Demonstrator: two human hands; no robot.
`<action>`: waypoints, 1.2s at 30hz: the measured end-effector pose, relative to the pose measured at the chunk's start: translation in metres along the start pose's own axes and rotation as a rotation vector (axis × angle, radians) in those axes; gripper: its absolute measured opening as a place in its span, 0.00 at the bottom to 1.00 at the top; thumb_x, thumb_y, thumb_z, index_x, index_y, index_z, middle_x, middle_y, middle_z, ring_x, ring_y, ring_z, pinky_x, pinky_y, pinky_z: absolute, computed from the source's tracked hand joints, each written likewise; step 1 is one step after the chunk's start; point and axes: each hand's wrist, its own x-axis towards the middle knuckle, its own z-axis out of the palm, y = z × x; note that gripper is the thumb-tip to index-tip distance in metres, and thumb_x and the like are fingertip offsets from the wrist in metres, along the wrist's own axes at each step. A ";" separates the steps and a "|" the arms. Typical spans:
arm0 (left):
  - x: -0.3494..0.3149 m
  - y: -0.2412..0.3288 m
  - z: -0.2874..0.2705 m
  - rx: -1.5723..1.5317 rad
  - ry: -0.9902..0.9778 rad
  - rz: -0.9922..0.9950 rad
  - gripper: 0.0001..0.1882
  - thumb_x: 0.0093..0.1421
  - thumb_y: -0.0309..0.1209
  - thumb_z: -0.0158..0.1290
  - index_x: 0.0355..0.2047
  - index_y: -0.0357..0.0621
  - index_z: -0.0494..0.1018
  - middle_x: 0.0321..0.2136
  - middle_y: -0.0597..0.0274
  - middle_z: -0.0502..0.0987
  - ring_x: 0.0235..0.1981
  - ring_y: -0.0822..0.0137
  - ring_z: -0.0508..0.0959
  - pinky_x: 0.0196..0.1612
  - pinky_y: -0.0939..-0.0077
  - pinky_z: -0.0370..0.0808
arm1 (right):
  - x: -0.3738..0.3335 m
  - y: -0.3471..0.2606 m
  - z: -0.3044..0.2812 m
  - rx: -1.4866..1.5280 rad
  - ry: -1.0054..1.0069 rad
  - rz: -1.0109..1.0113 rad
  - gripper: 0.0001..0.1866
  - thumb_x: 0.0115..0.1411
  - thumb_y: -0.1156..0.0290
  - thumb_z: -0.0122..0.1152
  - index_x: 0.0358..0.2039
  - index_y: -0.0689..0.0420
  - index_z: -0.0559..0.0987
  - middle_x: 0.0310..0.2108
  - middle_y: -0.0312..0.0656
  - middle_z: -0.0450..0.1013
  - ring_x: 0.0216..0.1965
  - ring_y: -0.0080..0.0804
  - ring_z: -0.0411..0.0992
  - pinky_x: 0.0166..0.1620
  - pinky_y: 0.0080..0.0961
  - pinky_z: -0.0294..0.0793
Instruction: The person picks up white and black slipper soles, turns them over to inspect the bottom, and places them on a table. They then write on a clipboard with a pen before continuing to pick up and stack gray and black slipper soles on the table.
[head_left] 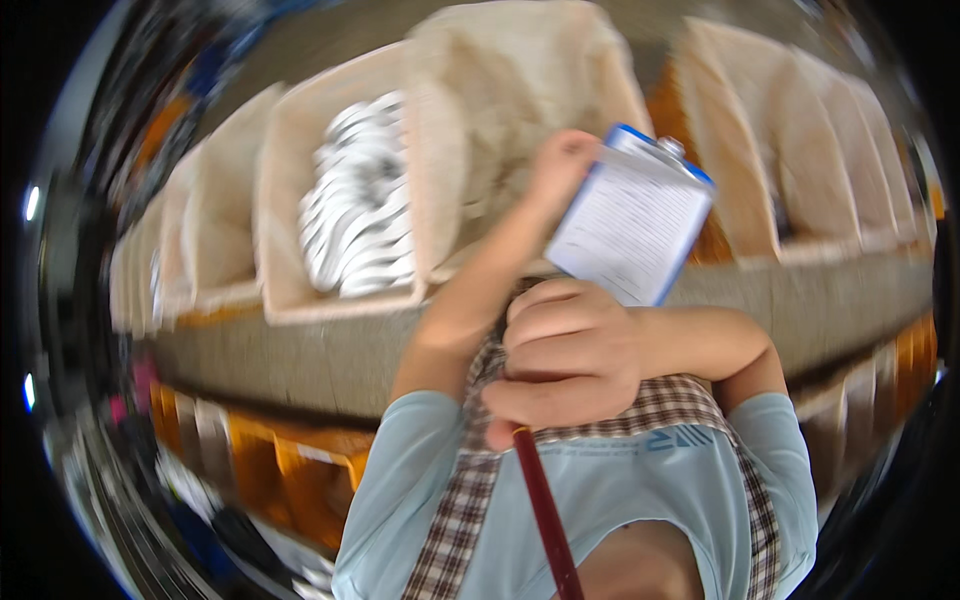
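My left hand (565, 165) is closed on the upper left edge of a blue clipboard (705, 200) with a metal clip and printed white sheets (630, 220). The board is tilted out in front of my chest. Nearer to me, my right hand (570, 350) is curled into a fist round a slim dark red pen (545, 510). One end of the pen sticks out below my thumb toward the lower edge of the view; the other is hidden in the fist. This fist sits before the clipboard's lower end.
Cream cloth-lined bins stand in a row ahead. One bin (265, 220) holds white pieces with dark stripes (365, 200); a larger lined bin (520, 25) stands behind my left hand. More lined bins (735, 150) are at right. Orange crates (290, 470) sit at lower left.
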 end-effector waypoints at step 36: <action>0.101 0.043 -0.003 -0.309 -0.206 -0.060 0.06 0.61 0.25 0.50 0.38 0.39 0.69 0.35 0.59 0.76 0.34 0.71 0.76 0.35 0.78 0.73 | -0.034 0.007 -0.022 -0.735 0.100 0.389 0.13 0.53 0.64 0.64 0.25 0.61 0.76 0.15 0.32 0.62 0.17 0.26 0.62 0.23 0.22 0.65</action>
